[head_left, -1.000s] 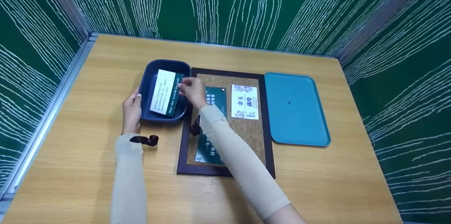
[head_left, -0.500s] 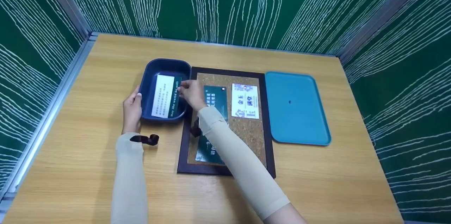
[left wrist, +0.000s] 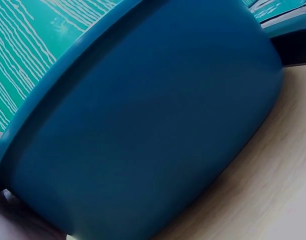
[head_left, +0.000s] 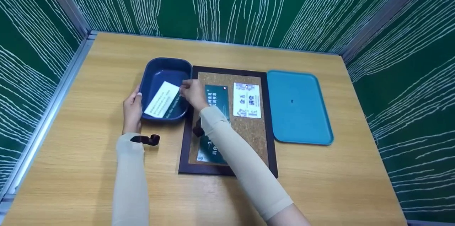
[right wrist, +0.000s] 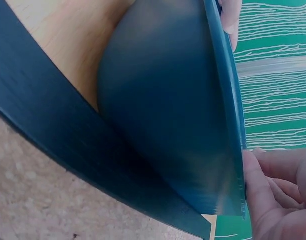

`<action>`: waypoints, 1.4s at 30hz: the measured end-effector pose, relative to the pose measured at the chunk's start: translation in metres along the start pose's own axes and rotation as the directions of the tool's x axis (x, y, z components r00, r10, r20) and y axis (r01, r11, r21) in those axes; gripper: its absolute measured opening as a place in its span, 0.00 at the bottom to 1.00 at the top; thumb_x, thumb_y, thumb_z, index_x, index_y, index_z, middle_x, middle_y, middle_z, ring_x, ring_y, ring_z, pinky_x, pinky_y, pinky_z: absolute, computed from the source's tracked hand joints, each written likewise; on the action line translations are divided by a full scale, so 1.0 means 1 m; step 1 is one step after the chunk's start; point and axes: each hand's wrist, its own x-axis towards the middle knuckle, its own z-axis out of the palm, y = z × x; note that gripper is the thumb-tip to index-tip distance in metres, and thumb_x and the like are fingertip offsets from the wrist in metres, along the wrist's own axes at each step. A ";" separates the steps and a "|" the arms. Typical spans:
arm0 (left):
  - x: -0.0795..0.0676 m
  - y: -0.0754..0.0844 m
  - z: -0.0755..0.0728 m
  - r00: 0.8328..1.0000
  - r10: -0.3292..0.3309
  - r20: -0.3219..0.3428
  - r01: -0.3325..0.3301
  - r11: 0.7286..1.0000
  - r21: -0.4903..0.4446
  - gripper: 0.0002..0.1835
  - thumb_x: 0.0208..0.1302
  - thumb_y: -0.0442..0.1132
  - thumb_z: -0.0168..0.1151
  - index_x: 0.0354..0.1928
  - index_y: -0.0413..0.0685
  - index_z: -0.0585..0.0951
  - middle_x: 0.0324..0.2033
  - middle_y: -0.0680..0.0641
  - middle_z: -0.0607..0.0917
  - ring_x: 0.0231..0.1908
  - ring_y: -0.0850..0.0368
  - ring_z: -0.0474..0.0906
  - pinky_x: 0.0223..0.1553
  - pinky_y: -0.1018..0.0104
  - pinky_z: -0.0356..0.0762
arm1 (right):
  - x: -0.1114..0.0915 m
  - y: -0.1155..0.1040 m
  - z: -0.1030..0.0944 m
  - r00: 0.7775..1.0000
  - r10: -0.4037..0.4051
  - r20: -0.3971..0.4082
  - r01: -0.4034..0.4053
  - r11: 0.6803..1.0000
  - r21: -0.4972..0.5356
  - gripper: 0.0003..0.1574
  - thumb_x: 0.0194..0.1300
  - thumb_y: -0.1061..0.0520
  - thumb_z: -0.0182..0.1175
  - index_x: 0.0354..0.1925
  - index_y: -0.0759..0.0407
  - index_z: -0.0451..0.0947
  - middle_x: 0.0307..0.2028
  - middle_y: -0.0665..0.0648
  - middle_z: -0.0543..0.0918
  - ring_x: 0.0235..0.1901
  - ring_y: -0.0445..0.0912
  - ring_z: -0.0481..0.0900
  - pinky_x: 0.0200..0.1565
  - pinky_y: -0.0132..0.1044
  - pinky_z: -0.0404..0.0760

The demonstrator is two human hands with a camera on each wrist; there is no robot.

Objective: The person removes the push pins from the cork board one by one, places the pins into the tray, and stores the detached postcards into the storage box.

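Note:
A deep navy-blue plastic basin [head_left: 167,65] stands at the left, also filling much of both wrist views. My left hand [head_left: 132,112] holds its left rim, thumb on top. Inside it a white and dark green printed card [head_left: 163,100] lies slanted, its lower left corner near the basin's front left wall. My right hand [head_left: 193,93] is at the right rim, fingertips bent in close to the card's upper right corner. Whether they still pinch the card is hidden. In the right wrist view, the right hand [right wrist: 283,192] appears beside the rim with its fingers bent.
Right of the basin lies a dark-framed cork board [head_left: 245,140]. A long green card [head_left: 217,94] and a white card [head_left: 247,101] are on it, partly under the right forearm. Further right is a turquoise tray [head_left: 300,108] with a tiny dark object [head_left: 292,101].
The green and white card has sunk lower into the basin and turned clockwise, its bottom swinging left. Both hands have stayed almost in place.

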 end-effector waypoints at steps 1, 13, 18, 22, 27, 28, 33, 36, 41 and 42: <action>0.000 0.000 0.000 1.000 0.007 0.000 -0.007 1.000 0.001 0.24 0.77 0.40 0.39 0.72 0.53 0.61 0.74 0.54 0.57 0.74 0.62 0.46 0.74 0.68 0.46 | 0.000 0.000 -0.001 1.000 -0.003 -0.001 0.003 1.000 -0.010 0.22 0.66 0.67 0.57 0.58 0.71 0.75 0.46 0.64 0.85 0.43 0.48 0.86 0.41 0.28 0.84; 0.001 0.000 0.003 0.999 0.050 -0.012 -0.050 0.999 0.006 0.24 0.76 0.39 0.40 0.71 0.50 0.62 0.73 0.53 0.58 0.74 0.62 0.46 0.74 0.69 0.46 | -0.001 0.004 -0.004 1.000 -0.026 -0.015 0.027 0.998 0.061 0.15 0.64 0.68 0.58 0.49 0.70 0.81 0.39 0.63 0.86 0.37 0.47 0.86 0.37 0.29 0.84; 0.000 0.002 0.002 0.999 0.035 -0.018 -0.034 0.999 0.030 0.24 0.77 0.39 0.40 0.72 0.51 0.61 0.74 0.54 0.56 0.75 0.62 0.45 0.74 0.69 0.45 | -0.004 0.004 -0.006 1.000 -0.012 -0.002 0.012 0.980 0.197 0.14 0.66 0.69 0.56 0.48 0.73 0.79 0.38 0.65 0.85 0.37 0.50 0.86 0.39 0.31 0.85; -0.001 0.004 0.001 0.998 0.049 -0.026 -0.047 0.996 0.074 0.24 0.77 0.39 0.39 0.72 0.49 0.60 0.73 0.53 0.57 0.74 0.61 0.46 0.74 0.70 0.46 | -0.005 0.004 -0.009 1.000 -0.012 0.015 0.007 0.960 0.281 0.14 0.66 0.69 0.55 0.48 0.75 0.78 0.40 0.68 0.84 0.42 0.57 0.85 0.42 0.35 0.86; -0.003 0.005 -0.001 0.994 0.108 -0.022 -0.103 0.981 0.167 0.24 0.76 0.38 0.39 0.72 0.45 0.60 0.73 0.50 0.58 0.74 0.59 0.48 0.74 0.68 0.47 | -0.010 0.005 -0.017 1.000 -0.016 0.027 0.009 0.967 0.256 0.15 0.68 0.65 0.56 0.50 0.71 0.78 0.41 0.63 0.84 0.41 0.51 0.85 0.42 0.30 0.85; -0.003 0.005 -0.002 0.993 0.120 -0.019 -0.114 0.974 0.195 0.24 0.76 0.38 0.39 0.71 0.44 0.60 0.73 0.49 0.59 0.74 0.58 0.48 0.74 0.67 0.47 | -0.011 0.005 -0.019 0.999 -0.014 0.029 0.007 0.968 0.250 0.15 0.68 0.64 0.56 0.51 0.69 0.79 0.42 0.62 0.84 0.40 0.48 0.85 0.42 0.30 0.84; -0.005 0.005 -0.008 0.985 0.171 0.032 -0.171 0.911 0.375 0.25 0.77 0.42 0.38 0.72 0.45 0.60 0.73 0.46 0.59 0.74 0.53 0.50 0.74 0.61 0.49 | -0.013 0.010 -0.029 0.998 -0.036 0.043 0.023 0.961 0.275 0.16 0.68 0.63 0.56 0.51 0.69 0.78 0.42 0.62 0.84 0.38 0.44 0.84 0.43 0.31 0.84; -0.009 0.008 -0.010 0.981 0.179 0.075 -0.193 0.855 0.481 0.28 0.77 0.46 0.35 0.74 0.47 0.55 0.74 0.44 0.55 0.73 0.49 0.52 0.74 0.56 0.48 | -0.014 0.014 -0.035 0.998 -0.041 0.046 0.026 0.961 0.274 0.15 0.68 0.63 0.56 0.51 0.68 0.79 0.42 0.61 0.85 0.38 0.44 0.84 0.43 0.32 0.84; -0.019 0.020 -0.001 0.958 0.250 0.142 -0.282 0.727 0.625 0.30 0.77 0.48 0.33 0.75 0.43 0.49 0.74 0.40 0.51 0.73 0.43 0.50 0.75 0.50 0.45 | -0.017 0.018 -0.049 0.999 -0.014 0.045 0.003 0.970 0.243 0.16 0.68 0.60 0.57 0.52 0.64 0.80 0.44 0.58 0.84 0.40 0.45 0.84 0.46 0.34 0.84; -0.022 0.023 0.003 0.949 0.273 0.159 -0.308 0.691 0.653 0.30 0.77 0.47 0.33 0.75 0.43 0.49 0.75 0.40 0.50 0.74 0.43 0.49 0.75 0.49 0.43 | -0.018 0.019 -0.053 0.999 -0.012 0.047 0.001 0.971 0.239 0.16 0.68 0.59 0.57 0.52 0.64 0.80 0.44 0.58 0.84 0.41 0.45 0.84 0.47 0.35 0.84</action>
